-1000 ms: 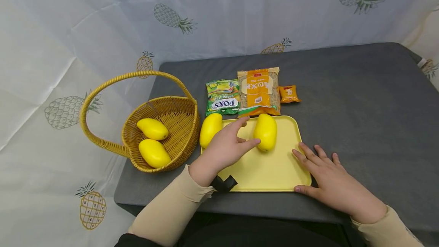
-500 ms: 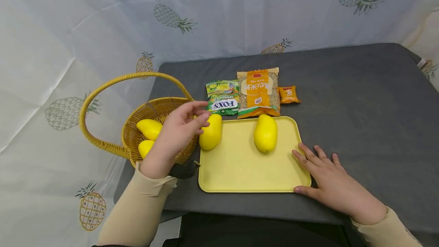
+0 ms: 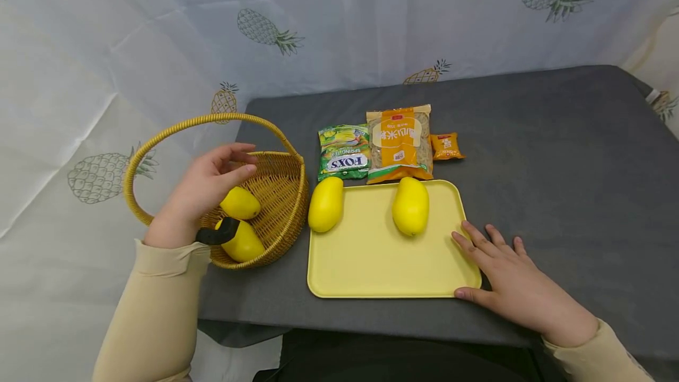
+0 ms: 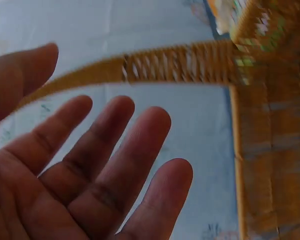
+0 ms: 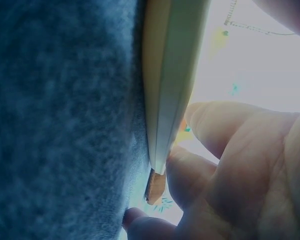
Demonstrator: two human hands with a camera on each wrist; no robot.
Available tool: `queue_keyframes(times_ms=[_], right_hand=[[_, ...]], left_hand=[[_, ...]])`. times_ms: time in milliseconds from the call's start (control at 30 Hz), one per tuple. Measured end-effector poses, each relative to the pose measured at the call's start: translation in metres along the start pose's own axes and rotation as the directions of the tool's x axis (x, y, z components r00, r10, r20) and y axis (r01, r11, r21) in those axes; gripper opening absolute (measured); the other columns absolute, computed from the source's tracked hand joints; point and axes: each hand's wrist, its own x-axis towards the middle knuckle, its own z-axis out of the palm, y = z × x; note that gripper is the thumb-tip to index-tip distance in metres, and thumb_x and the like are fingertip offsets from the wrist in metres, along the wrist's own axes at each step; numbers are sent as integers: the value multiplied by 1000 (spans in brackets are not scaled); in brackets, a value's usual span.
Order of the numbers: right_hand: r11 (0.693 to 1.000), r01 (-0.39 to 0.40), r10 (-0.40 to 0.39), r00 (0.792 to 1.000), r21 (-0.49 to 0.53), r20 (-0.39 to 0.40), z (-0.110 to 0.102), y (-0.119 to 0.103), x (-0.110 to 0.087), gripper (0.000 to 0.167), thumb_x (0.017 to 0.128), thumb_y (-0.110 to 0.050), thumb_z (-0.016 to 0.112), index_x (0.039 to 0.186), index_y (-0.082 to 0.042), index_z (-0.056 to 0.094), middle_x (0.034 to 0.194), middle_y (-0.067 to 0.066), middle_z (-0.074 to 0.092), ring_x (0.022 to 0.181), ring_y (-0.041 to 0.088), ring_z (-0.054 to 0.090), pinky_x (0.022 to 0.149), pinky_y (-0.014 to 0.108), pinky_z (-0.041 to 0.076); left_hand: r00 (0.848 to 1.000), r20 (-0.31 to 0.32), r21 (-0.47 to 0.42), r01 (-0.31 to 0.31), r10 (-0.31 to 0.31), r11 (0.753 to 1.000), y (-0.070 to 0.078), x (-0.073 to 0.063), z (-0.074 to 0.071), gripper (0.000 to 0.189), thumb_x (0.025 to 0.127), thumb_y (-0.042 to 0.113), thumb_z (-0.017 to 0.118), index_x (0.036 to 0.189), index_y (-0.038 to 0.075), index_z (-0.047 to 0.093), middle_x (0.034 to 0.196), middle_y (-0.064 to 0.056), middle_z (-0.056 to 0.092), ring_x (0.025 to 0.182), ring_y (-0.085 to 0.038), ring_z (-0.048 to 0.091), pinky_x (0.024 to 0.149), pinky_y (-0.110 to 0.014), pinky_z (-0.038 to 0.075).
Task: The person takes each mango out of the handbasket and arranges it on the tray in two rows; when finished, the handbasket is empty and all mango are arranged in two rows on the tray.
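My left hand (image 3: 207, 181) hangs over the left part of the wicker basket (image 3: 283, 205), fingers loosely bent and holding nothing. In the left wrist view its fingers (image 4: 140, 155) are spread apart below the basket's handle (image 4: 180, 64). Two yellow mangoes lie in the basket: one mango (image 3: 241, 203) partly behind the hand, another mango (image 3: 244, 243) nearer the front. My right hand (image 3: 517, 285) rests with spread fingers at the right edge of the yellow tray (image 3: 392, 270). On that tray lie a mango (image 3: 411, 206) at the back and a mango (image 3: 326, 205) at its left edge.
Behind the tray lie a green FOX'S candy bag (image 3: 345, 152), a larger orange and clear food bag (image 3: 400, 143) and a small orange packet (image 3: 447, 146). The dark grey table (image 3: 573, 164) extends to the right. A pineapple-print curtain (image 3: 339, 34) hangs behind.
My left hand has moved left from over the tray, past the mango at its left edge, to over the basket. My right hand and the mangoes have stayed put.
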Motion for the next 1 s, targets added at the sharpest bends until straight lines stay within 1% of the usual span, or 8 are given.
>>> queue_keyframes(times_ms=[167, 300, 367, 500, 633, 733, 867, 1000], right_hand=[[1000, 7, -7, 1000, 1, -3, 0, 0, 0, 105, 90, -69, 80, 174, -23, 37, 184, 14, 23, 160, 64, 23, 115, 92, 17], [1000, 9, -9, 1000, -4, -5, 0, 0, 0, 104, 90, -69, 80, 174, -23, 37, 184, 13, 24, 160, 64, 23, 115, 92, 18], [1000, 8, -8, 1000, -8, -4, 0, 0, 0, 104, 90, -69, 80, 174, -23, 38, 184, 13, 23, 160, 64, 23, 114, 92, 18], [1000, 4, -4, 1000, -15, -4, 0, 1, 0, 105, 90, -67, 81, 174, -22, 38, 184, 13, 24, 160, 64, 24, 114, 92, 19], [1000, 2, -2, 1000, -17, -4, 1, 1, 0, 105, 90, -67, 82, 174, -22, 38, 184, 13, 24, 160, 64, 24, 114, 92, 19], [1000, 3, -3, 1000, -17, -6, 1, 1, 0, 105, 90, -67, 82, 174, -23, 38, 184, 13, 24, 160, 64, 25, 114, 92, 19], [1000, 4, -4, 1000, -13, -4, 1, 1, 0, 105, 90, -68, 81, 174, -23, 38, 184, 13, 23, 160, 64, 24, 114, 92, 19], [1000, 4, -4, 1000, -10, -1, 1, 2, 1, 105, 90, -68, 81, 174, -23, 37, 185, 12, 22, 160, 65, 24, 115, 92, 18]], left_hand=[[999, 45, 160, 3, -10, 987, -22, 7, -6, 55, 109, 25, 73, 159, 9, 58, 154, -19, 63, 138, -40, 62, 114, -61, 51], [995, 95, 321, 8, -40, 947, -33, 14, -4, 56, 107, 21, 76, 158, 7, 59, 157, -23, 60, 146, -47, 54, 118, -68, 45], [991, 121, 382, 9, -60, 924, -35, 16, -2, 57, 105, 20, 77, 158, 7, 59, 159, -24, 59, 147, -48, 52, 119, -69, 44], [982, 164, 472, 4, -92, 882, -36, 18, 2, 61, 101, 18, 81, 157, 7, 61, 160, -25, 57, 138, -47, 56, 109, -67, 50], [977, 186, 534, -15, -100, 846, -38, 18, 7, 60, 96, 17, 84, 152, 6, 66, 157, -26, 59, 139, -47, 56, 113, -65, 49], [974, 205, 561, -33, -100, 827, -42, 19, 10, 59, 93, 16, 85, 148, 4, 68, 153, -26, 63, 141, -47, 57, 118, -65, 46], [970, 221, 581, -47, -102, 813, -49, 20, 13, 54, 92, 12, 83, 143, 3, 71, 147, -27, 67, 133, -47, 61, 113, -64, 49], [970, 217, 606, -43, -113, 794, -52, 23, 17, 47, 98, 16, 80, 142, 3, 72, 146, -26, 67, 134, -47, 61, 114, -64, 49]])
